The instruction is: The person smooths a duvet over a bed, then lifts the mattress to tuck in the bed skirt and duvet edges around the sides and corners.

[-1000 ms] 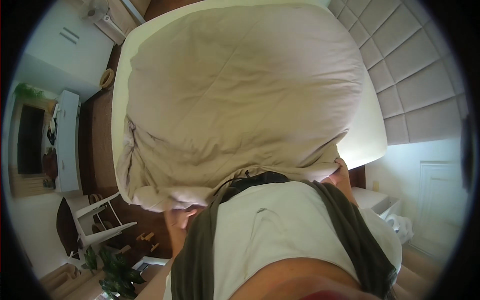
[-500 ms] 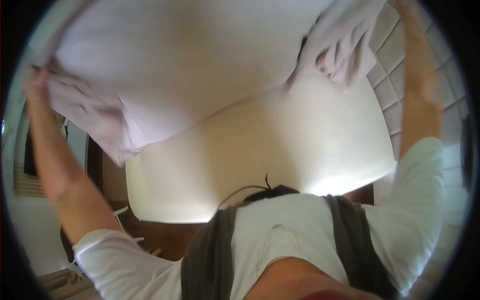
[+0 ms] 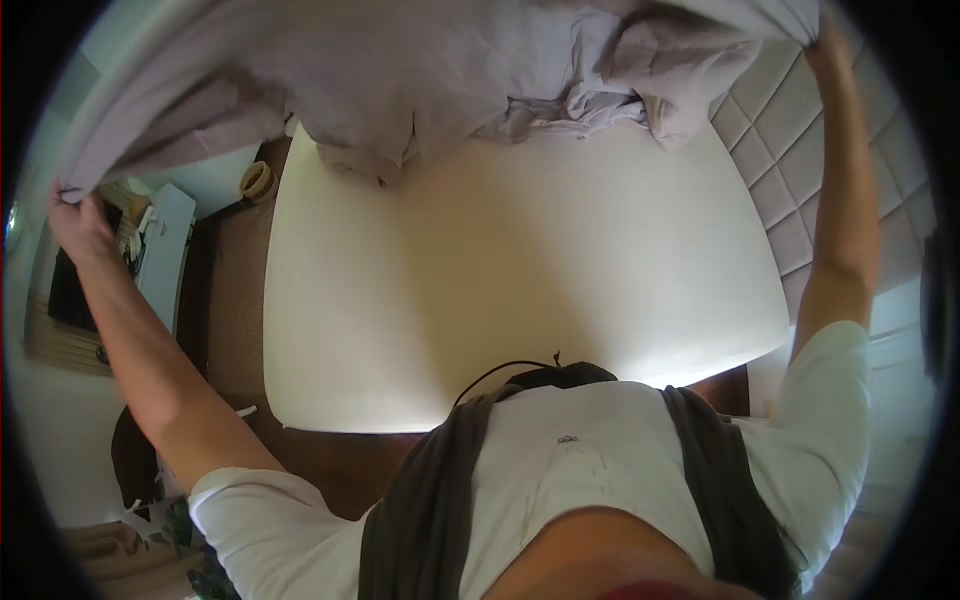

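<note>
A large mauve-grey bed sheet (image 3: 440,75) hangs stretched between my raised arms, its lower part bunched in folds over the far side of the bed. My left hand (image 3: 82,228) grips one edge of it at the far left. At the upper right, my right hand (image 3: 829,52) is closed on another edge, near the padded wall. Below the cloth lies a mattress (image 3: 520,270) with a smooth cream cover, its near part bare. The sheet hides the mattress's far end.
A padded headboard (image 3: 770,170) with square panels borders the bed on the right. To the left stand a pale cabinet (image 3: 168,250) and a small wicker basket (image 3: 258,182) on brown floor. A dark chair (image 3: 135,455) is at the lower left.
The sheet has swung up and away from me, baring more of the mattress. My left hand has come slightly nearer, and the basket and cabinet have come into sight.
</note>
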`<state>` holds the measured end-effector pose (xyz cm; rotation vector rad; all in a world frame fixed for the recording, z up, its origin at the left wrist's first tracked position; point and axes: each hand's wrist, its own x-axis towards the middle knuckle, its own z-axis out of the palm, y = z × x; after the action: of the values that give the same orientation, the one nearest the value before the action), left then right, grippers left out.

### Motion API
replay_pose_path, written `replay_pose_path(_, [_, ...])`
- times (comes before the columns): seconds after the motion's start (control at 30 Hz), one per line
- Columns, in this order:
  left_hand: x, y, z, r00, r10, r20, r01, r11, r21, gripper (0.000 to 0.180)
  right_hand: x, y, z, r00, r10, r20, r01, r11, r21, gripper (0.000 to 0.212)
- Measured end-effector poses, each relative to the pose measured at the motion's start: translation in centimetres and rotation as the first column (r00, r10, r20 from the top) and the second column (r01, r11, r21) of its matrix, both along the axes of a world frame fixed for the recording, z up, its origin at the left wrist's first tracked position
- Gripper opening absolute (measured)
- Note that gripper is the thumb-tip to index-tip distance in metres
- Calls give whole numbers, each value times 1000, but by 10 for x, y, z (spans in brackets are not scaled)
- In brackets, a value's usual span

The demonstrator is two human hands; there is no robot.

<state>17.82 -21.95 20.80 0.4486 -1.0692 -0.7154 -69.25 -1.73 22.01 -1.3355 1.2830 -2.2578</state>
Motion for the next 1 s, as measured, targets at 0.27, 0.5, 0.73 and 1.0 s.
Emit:
replay_pose_path(0.27, [-16, 114, -200, 976, 106, -189, -5, 883, 469, 34, 104, 121, -185, 887, -453, 91, 356, 794, 492, 37])
replay_pose_path(0.5, [-48, 251, -356, 926, 197, -321, 129, 637, 760, 28, 107, 251, -327, 829, -435, -350, 540, 462, 704, 49])
replay_pose_path(0.73, [-100, 354, -467, 964, 263, 24, -103, 288, 952, 25, 107, 271, -447, 689, -139, -712, 623, -387, 679, 65])
replay_pose_path(1.0, [-195, 347, -449, 983, 133, -123, 69, 349, 934, 39, 316, 179, -415, 861, 448, -242, -90, 601, 794, 62])
